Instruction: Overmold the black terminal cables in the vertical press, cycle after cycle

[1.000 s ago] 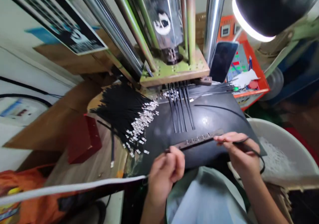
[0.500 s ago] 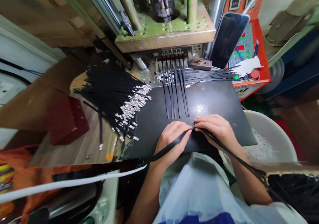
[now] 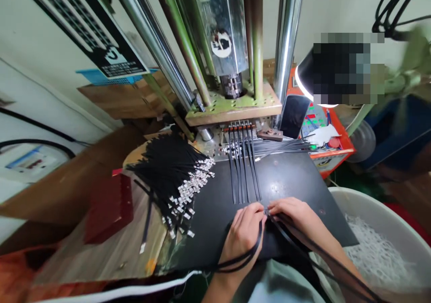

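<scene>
Close together near the front of the black work plate point(image 3: 296, 177), my two hands meet at their fingertips. My left hand point(image 3: 243, 233) pinches the end of a flat black cord point(image 3: 249, 254), which loops back across the wrist. In my right hand point(image 3: 294, 215) the fingers are closed on another black cord point(image 3: 313, 261) that trails over the forearm. A small pale piece shows between the fingertips, too small to make out. Just beyond, several black cords point(image 3: 239, 173) lie side by side, their far ends in a mould point(image 3: 240, 125) below the press.
To the left lies a heap of black cords point(image 3: 164, 164) with pale tips, beside a dark red block point(image 3: 111, 208). The press platen point(image 3: 235, 112) hangs above the mould. On the right are an orange control box point(image 3: 340, 152), a phone point(image 3: 293, 114) and a white tub point(image 3: 336, 195) of pale scraps.
My view has tilted upward, so the bench appears lower and more of the press and a lamp show. Both hands remain together on the cords; two strands now show across my left wrist.
</scene>
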Demonstrator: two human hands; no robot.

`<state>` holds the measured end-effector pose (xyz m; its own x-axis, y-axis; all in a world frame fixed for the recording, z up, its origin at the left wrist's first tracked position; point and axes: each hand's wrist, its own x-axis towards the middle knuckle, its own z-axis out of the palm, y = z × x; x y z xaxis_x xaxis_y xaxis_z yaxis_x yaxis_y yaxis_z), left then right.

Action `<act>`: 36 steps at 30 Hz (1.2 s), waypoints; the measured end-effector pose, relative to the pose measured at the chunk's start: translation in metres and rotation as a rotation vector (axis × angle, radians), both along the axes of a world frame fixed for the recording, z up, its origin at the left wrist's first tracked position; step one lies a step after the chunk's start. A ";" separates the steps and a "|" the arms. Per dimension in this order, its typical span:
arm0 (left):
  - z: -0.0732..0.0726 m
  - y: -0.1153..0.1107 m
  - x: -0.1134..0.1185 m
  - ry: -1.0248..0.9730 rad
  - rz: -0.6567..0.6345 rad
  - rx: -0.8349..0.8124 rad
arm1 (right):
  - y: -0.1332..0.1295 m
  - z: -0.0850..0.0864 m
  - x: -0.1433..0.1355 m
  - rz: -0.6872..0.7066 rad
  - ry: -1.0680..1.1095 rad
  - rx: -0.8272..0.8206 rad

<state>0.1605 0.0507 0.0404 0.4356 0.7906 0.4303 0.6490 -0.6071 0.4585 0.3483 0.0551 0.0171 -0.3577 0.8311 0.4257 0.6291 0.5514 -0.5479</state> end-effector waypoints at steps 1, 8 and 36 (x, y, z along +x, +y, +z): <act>-0.001 0.001 -0.002 -0.030 -0.011 -0.029 | 0.001 -0.005 0.004 -0.005 0.061 -0.009; -0.010 -0.002 -0.003 -0.114 -0.005 -0.046 | -0.007 -0.013 0.005 -0.128 0.041 0.066; 0.010 -0.003 -0.024 0.065 -0.016 -0.186 | 0.160 0.061 -0.108 0.313 -0.143 -0.023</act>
